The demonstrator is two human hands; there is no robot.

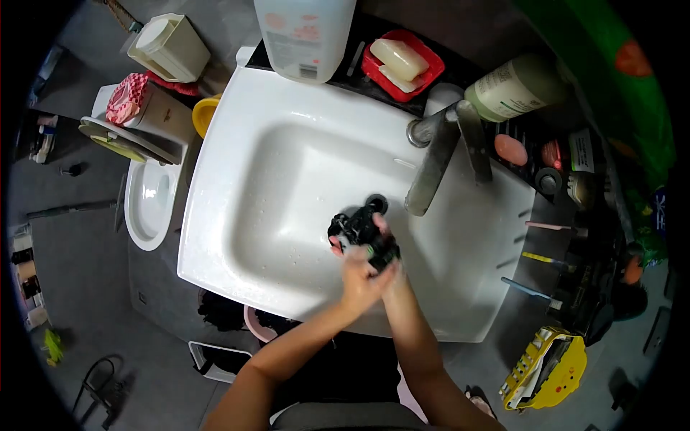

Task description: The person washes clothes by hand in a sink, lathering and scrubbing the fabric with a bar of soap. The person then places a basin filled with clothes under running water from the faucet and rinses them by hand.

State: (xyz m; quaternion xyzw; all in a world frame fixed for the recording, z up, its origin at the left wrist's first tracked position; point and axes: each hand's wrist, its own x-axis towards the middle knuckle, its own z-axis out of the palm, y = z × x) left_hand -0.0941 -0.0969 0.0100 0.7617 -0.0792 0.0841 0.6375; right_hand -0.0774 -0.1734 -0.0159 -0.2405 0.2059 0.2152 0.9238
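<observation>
Over the white sink basin (287,179), a wet black cloth (356,224) with some whitish foam on it is bunched between both hands. My left hand (359,276) is closed on the cloth from the near left side, its fingers blurred. My right hand (388,262) holds the same cloth from the right and underneath, with some fingertips showing past its edge. The two hands press close together. Just beyond the cloth is the dark drain hole (376,204). To the right, the grey metal faucet (433,172) points over the basin.
Behind the sink stand a large translucent bottle (305,36), a red soap dish (372,72) and a green bottle (514,90). Toothbrushes (528,286) stick out at the right edge. A toilet (151,205) is at the left, and a yellow basket (568,381) lies lower right.
</observation>
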